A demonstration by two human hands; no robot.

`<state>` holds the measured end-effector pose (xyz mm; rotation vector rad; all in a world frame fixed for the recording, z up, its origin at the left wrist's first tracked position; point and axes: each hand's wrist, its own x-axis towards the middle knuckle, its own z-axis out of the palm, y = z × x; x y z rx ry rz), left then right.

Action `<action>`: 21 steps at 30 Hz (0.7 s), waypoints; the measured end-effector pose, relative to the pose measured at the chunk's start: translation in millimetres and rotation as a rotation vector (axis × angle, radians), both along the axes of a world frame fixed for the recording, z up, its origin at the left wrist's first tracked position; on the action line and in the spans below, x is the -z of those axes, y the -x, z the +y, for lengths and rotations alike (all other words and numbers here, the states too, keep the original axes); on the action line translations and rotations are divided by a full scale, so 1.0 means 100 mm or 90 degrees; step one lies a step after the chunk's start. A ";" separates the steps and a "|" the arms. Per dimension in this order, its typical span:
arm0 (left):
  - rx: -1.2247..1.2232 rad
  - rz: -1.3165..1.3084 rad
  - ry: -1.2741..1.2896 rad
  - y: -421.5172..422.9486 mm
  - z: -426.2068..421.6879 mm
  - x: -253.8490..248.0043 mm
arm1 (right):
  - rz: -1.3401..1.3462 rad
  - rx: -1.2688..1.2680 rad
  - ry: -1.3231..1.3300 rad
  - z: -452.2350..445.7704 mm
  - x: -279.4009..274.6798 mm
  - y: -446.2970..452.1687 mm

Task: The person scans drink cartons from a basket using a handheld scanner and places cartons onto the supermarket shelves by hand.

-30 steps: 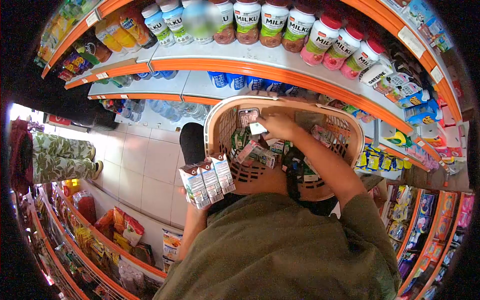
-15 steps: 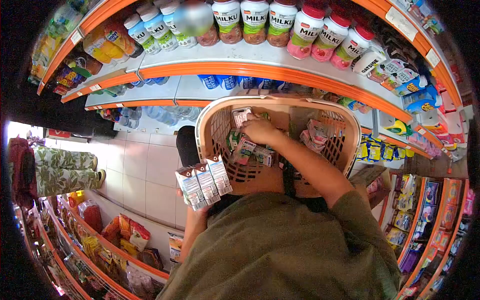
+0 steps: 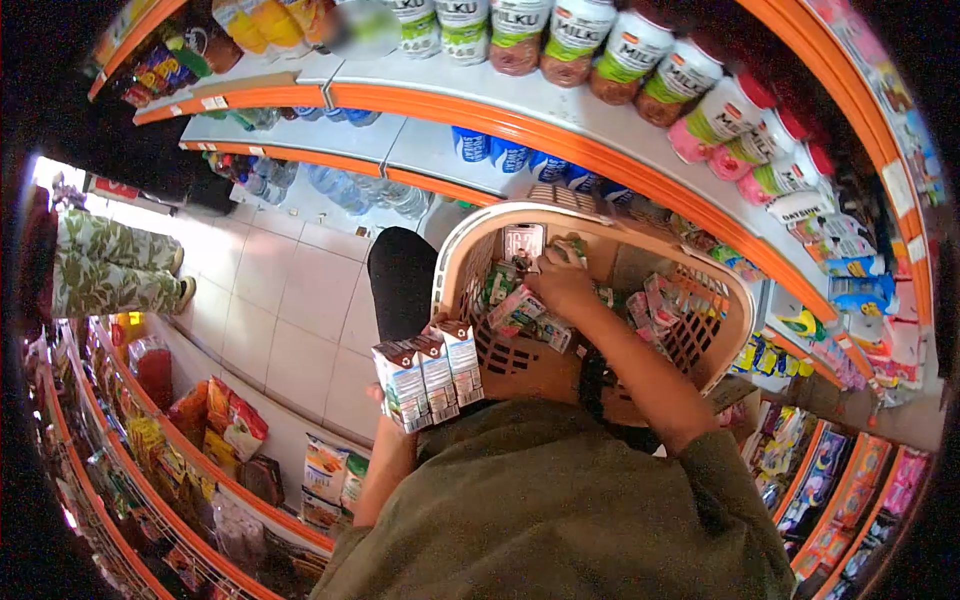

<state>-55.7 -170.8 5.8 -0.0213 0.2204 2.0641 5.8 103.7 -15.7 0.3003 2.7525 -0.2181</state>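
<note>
Three small drink cartons (image 3: 428,376) with brown tops stand side by side in my left hand (image 3: 380,398), whose fingers show only at their left edge. The cartons are beside the left rim of a tan plastic basket (image 3: 450,250). Inside that basket is my right hand (image 3: 562,278), fingers bent downward among small cartons; what they grip, if anything, is hidden. A phone with a lit screen (image 3: 523,243) leans at the basket's back left, just left of this hand. Pink and white cartons (image 3: 515,310) lie below it, and more pink cartons (image 3: 655,305) are at the right.
Ahead, an orange-edged shelf (image 3: 450,100) holds a row of milk bottles (image 3: 577,45), with blue cans (image 3: 508,153) underneath. Snack shelves (image 3: 225,470) stand at lower left. A person in leaf-patterned trousers (image 3: 115,265) is at far left on the tiled floor (image 3: 270,270).
The view has shifted and tilted. My right hand, which held a small white-topped item a second ago, is now lower among the cartons. My left hand still holds the three cartons.
</note>
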 end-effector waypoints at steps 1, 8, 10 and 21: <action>-0.002 -0.003 0.002 0.03 0.01 0.02 | -0.024 -0.027 0.000 0.05 0.08 -0.01; 0.010 -0.013 0.016 0.10 0.02 0.12 | 0.101 0.010 -0.041 0.25 0.52 -0.33; 0.021 -0.009 0.018 0.12 0.06 0.10 | 0.107 -0.015 -0.031 0.16 0.17 -0.32; 0.098 0.642 0.301 0.03 0.66 -0.53 | 0.321 0.296 0.781 -0.44 -1.09 -0.78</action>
